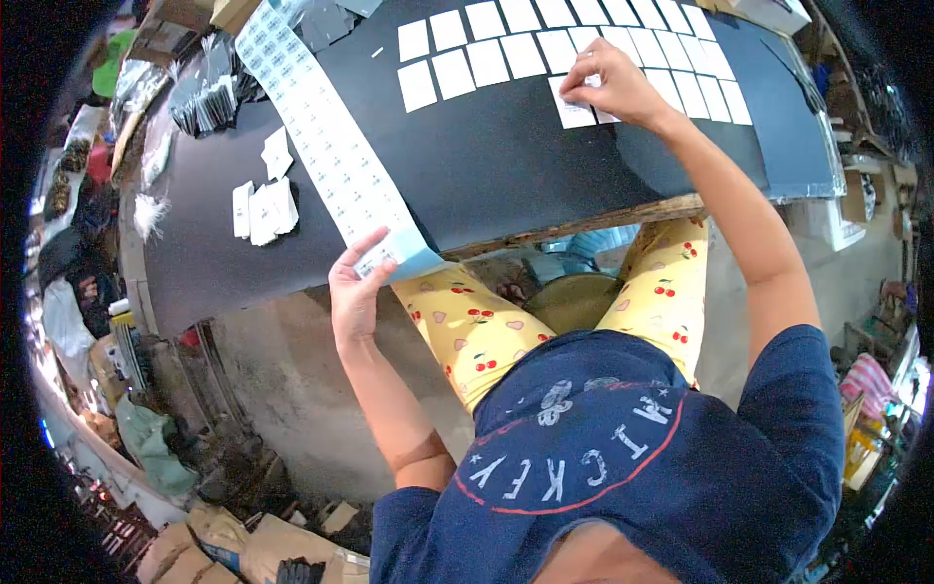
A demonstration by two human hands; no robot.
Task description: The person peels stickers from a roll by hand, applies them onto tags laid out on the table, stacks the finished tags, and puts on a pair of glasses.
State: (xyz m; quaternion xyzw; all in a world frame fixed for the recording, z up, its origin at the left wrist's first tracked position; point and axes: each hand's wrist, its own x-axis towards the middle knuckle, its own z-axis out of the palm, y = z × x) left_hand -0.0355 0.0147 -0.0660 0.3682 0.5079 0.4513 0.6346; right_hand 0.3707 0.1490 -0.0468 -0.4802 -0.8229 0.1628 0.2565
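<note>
Bunching the fingers (pixel 589 66) of the right hand (pixel 623 86) close together, bringing thumb and forefinger nearly tip to tip over a white card (pixel 572 118) beyond the middle of the worktop (pixel 486 165). Covering part of that card and of the one just beside it; not managing to tell, from this angle, a label caught between those tips from bare tips pressing down.

Pinching with the left hand (pixel 355 297) at the worktop's near edge, closing thumb and forefinger on the end of the label strip (pixel 326 146). Bending that end over the near edge, showing small dark print on the upper face and pale blue toward the fold. Running the strip slantwise from the far edge, left of its middle, down to the left hand.

Spreading cards (pixel 453 74) in rows along the far edge, from its middle toward the right edge, setting most of them just apart; lining up the shortest row nearest the body, breaking it with a gap partly behind the right hand.

Heaping white slips (pixel 272 212) between the strip and the left edge. Standing a black bundle (pixel 206 109) by the left edge, toward the far left corner. Laying grey packets (pixel 326 27) at the far edge, right beside the strip, and a white scrap (pixel 377 53) between packets and cards.
</note>
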